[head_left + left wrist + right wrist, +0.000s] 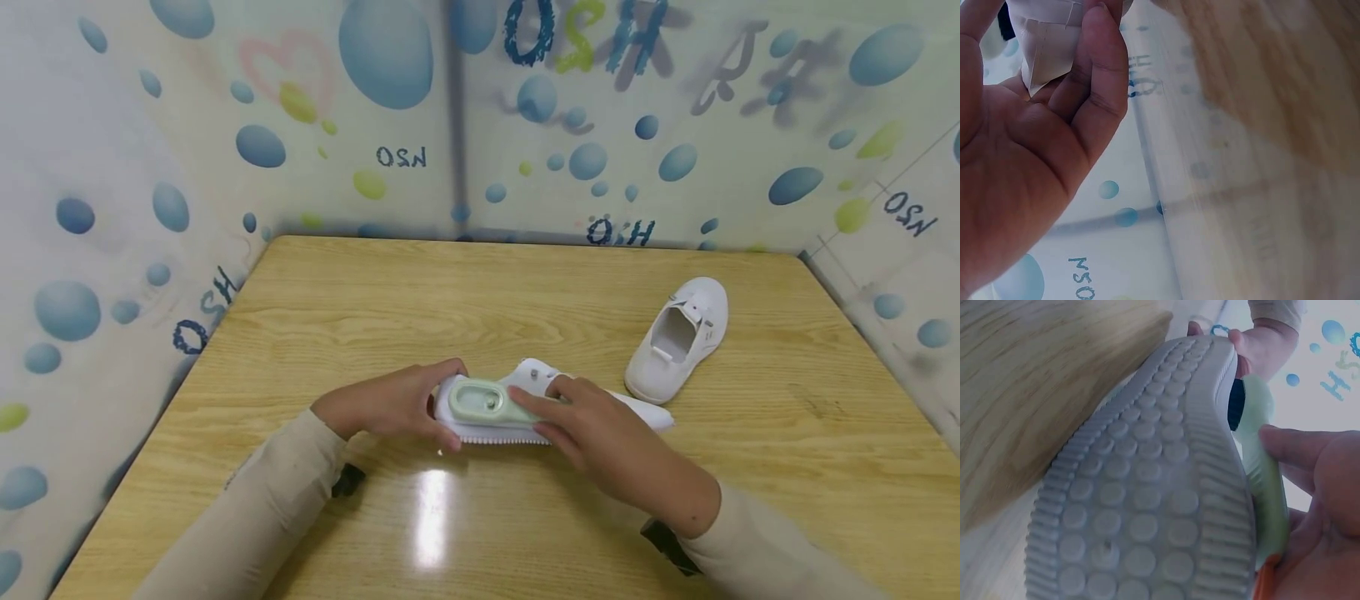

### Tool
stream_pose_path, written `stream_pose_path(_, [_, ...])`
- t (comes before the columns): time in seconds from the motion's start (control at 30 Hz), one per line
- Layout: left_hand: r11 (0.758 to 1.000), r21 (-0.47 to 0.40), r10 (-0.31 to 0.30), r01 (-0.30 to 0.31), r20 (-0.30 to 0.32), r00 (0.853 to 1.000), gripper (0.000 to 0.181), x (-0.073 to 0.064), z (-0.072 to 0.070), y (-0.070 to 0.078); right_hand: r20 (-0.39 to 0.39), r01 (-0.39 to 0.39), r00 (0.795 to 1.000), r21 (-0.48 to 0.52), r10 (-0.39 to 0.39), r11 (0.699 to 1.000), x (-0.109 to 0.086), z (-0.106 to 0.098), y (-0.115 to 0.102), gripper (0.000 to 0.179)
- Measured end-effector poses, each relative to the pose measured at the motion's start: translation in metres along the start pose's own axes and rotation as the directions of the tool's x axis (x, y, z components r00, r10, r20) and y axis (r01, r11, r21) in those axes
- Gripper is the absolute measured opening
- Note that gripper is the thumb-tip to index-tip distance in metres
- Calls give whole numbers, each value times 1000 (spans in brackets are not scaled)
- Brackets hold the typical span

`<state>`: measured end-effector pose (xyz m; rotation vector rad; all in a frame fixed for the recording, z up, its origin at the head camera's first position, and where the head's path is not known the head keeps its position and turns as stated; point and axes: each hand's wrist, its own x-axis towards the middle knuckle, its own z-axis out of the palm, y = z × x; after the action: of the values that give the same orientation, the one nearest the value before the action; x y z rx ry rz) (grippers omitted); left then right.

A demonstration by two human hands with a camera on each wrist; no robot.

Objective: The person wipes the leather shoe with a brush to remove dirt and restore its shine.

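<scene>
A white shoe lies on its side, its ridged sole turned toward my body. My left hand grips the shoe's heel end, thumb on the near side and fingers on the far side. A pale green brush lies along the shoe's upward side, near the heel. My right hand holds the brush by its handle, which has an orange end. Dark bristles show between the brush and the shoe in the right wrist view.
A second white shoe stands upright on the wooden table, behind and right of my right hand. Walls printed with blue and green drops enclose the table's back and sides.
</scene>
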<state>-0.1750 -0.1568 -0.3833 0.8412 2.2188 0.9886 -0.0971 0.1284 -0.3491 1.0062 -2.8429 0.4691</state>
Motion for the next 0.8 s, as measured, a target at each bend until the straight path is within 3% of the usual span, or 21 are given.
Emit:
stream_pose_path(0.47, [1000,0,12,-12,-5,1000,62,2,2,-3,19,2,1000,-45,-1,999,2,4,-5,52])
stream_pose_path(0.8, [1000,3,-2,2,6,1000,63,1,1,-4,78,-29,997,54,25,998,-8,-11,3,49])
